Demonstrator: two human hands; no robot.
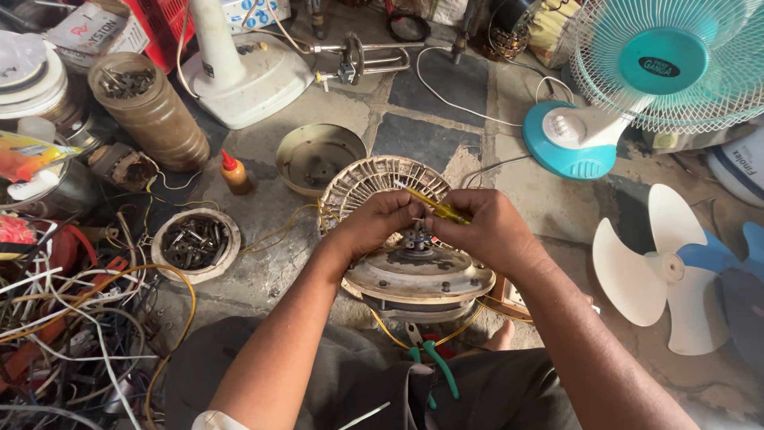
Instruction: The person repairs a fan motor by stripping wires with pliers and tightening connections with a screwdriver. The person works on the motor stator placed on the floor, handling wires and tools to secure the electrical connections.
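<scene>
- Yellow plastic catches the eye first: a slim screwdriver [436,205] lies across both hands, pinched in the fingers of the right hand [485,231] just above the hub of a fan motor [418,275]; its tip is hidden behind the left fingers
- left hand [374,223] has its fingers curled together at the same hub, touching the thin wires there; whether they pinch a wire I cannot tell
- motor sits on the stone floor [434,139] between the person's knees, round metal casing up, a pale winding ring [382,179] leaning just behind it
- handling (a judgement): the motor looks heavy and stiff, best held by its casing rim; the fine wires at the hub look fragile and should not be tugged; the screwdriver is light, its smooth handle easy to roll between fingers
- green-handled pliers [434,366] lie near the lap, under the motor's edge
- nearby: a metal cap [318,155]; a small orange bottle [235,173]; a dish of screws [195,243]; tangled wires [72,334] at the left; a teal table fan [637,87] and a loose white blade [664,267] at the right
</scene>
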